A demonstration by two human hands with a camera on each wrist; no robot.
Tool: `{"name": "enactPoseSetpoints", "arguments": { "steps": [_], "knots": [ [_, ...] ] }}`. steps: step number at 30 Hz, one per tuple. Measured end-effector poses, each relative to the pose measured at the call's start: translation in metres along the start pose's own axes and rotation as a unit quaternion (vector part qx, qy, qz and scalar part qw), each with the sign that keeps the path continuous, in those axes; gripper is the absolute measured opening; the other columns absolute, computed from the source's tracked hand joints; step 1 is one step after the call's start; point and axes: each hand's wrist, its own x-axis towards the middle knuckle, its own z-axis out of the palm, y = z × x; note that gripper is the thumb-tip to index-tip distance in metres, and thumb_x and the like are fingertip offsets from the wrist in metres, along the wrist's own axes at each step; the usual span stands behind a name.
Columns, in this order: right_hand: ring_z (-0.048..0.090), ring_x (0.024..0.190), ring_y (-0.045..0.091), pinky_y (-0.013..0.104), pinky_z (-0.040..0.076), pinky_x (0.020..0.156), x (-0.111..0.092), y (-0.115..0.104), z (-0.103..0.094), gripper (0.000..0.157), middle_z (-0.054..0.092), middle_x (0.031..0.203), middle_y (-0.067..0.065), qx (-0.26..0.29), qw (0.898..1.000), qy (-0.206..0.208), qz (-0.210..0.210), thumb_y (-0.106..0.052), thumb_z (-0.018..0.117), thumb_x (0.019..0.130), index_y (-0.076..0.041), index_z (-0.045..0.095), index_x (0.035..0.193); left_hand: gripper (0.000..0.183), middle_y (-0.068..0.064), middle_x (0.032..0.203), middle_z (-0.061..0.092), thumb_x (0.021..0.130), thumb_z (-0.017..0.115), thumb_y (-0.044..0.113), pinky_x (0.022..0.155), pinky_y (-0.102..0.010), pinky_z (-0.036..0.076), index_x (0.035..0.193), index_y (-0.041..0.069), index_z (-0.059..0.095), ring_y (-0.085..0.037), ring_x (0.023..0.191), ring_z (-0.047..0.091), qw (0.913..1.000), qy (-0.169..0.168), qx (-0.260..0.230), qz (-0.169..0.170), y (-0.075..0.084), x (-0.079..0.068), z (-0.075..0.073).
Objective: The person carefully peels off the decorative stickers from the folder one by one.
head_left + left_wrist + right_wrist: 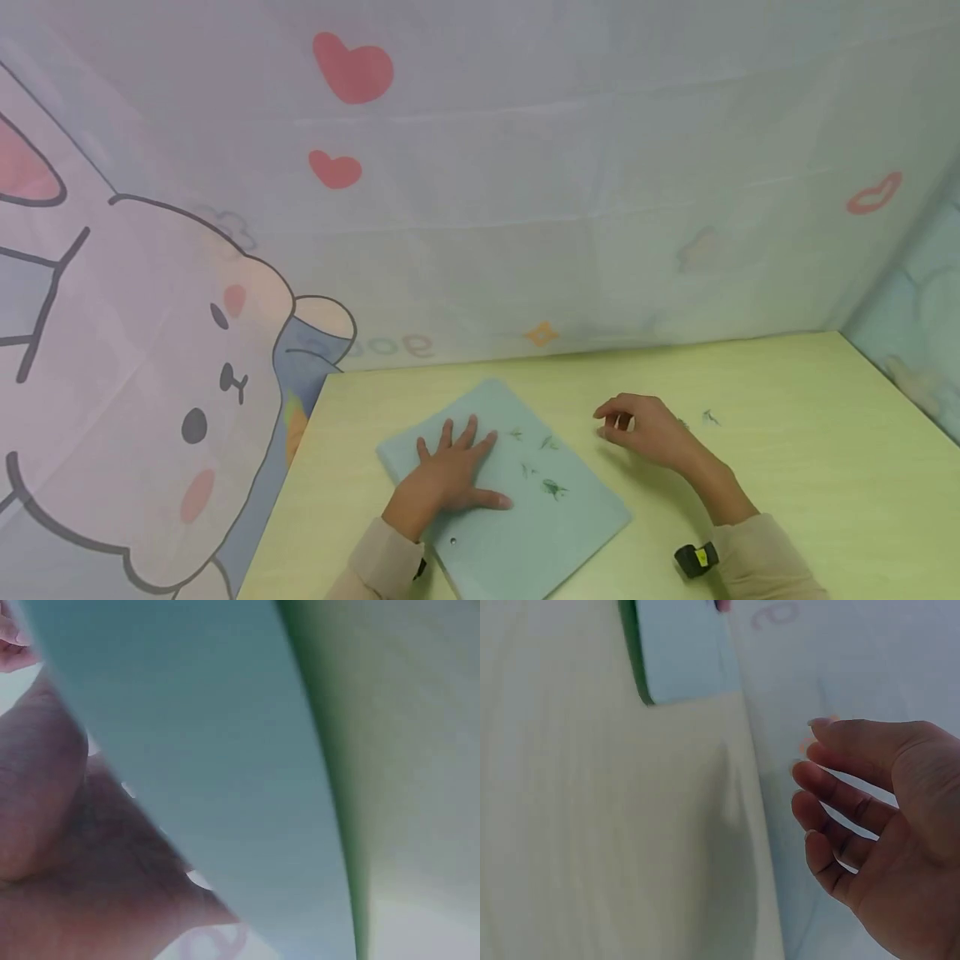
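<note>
A pale blue board with a green edge lies at an angle on the table. My left hand rests palm down on its left part, fingers spread. Several small green leaf-like sprigs show on the board's surface, to the right of that hand. Off the board's right side, my right hand hovers over the table with its fingers loosely bent. In the right wrist view, nothing shows between the thumb and fingers of the right hand. The board fills much of the left wrist view.
The table is light yellow-green. Beyond the right hand lies a small bluish sprig-like piece, with another partly hidden behind the hand. A printed curtain with hearts and a cartoon animal hangs behind and to the left. A black wrist device sits by the right sleeve.
</note>
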Motion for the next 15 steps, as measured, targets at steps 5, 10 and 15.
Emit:
{"name": "enactPoseSetpoints", "arguments": {
  "steps": [5, 10, 15],
  "knots": [
    [0.064, 0.091, 0.02, 0.033, 0.054, 0.075, 0.006, -0.006, 0.022, 0.03, 0.069, 0.107, 0.005, 0.003, 0.999, -0.042, -0.02, -0.013, 0.076, 0.098, 0.001, 0.073, 0.125, 0.108, -0.014, 0.177, 0.01, 0.084, 0.073, 0.076, 0.115, -0.083, 0.009, 0.169, 0.024, 0.031, -0.049, 0.16, 0.005, 0.9996, -0.006, 0.009, 0.025, -0.005, 0.005, -0.006],
    [0.064, 0.095, 0.024, 0.035, 0.054, 0.08, 0.009, -0.011, 0.034, 0.038, 0.065, 0.117, 0.01, -0.016, 0.997, -0.074, -0.027, -0.014, 0.078, 0.096, 0.001, 0.072, 0.13, 0.107, -0.019, 0.176, 0.013, 0.087, 0.073, 0.073, 0.114, -0.084, 0.013, 0.169, 0.02, 0.031, -0.053, 0.159, 0.008, 0.9996, 0.021, 0.015, -0.006, 0.006, -0.001, -0.012],
    [0.061, 0.093, 0.02, 0.034, 0.052, 0.079, 0.007, -0.013, 0.035, 0.036, 0.065, 0.113, 0.006, -0.022, 0.997, -0.069, -0.013, -0.015, 0.08, 0.095, -0.001, 0.073, 0.128, 0.107, -0.025, 0.173, 0.019, 0.084, 0.073, 0.075, 0.108, -0.087, 0.018, 0.166, 0.016, 0.037, -0.059, 0.156, 0.013, 0.9965, 0.046, 0.004, -0.069, 0.033, -0.017, -0.007]
  ]
}}
